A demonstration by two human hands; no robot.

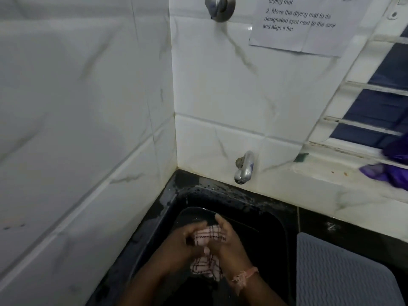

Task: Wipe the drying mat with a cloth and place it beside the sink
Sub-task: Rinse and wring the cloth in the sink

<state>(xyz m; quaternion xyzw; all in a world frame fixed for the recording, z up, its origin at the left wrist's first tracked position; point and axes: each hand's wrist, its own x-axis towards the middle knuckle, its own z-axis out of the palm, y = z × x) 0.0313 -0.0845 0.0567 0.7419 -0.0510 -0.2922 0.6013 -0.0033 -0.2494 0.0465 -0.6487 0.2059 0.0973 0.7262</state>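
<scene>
Low in the centre of the frame, both hands meet over the black basin of the sink point(260, 208) and squeeze a white cloth with a dark red check pattern point(208, 236) between them. The left hand point(187, 239) has its fingers curled round the cloth's upper part; the right hand point(227, 241) presses against it from the other side with fingers wrapped over it — a frayed orange thread band point(244, 278) circles that wrist. The cloth's loose end hangs down below the hands, inside the basin.

The grey ribbed drying mat point(344, 277) lies flat on the dark counter in the lower right of the frame, just beside the sink's right edge and apart from both hands.

Above the basin a chrome tap point(244, 167) juts from the white marble-look wall tiles point(88, 129). In the upper right a printed paper note point(309, 25) is stuck to the tiles, and purple fabric point(388, 171) sits on the window ledge at the right edge.
</scene>
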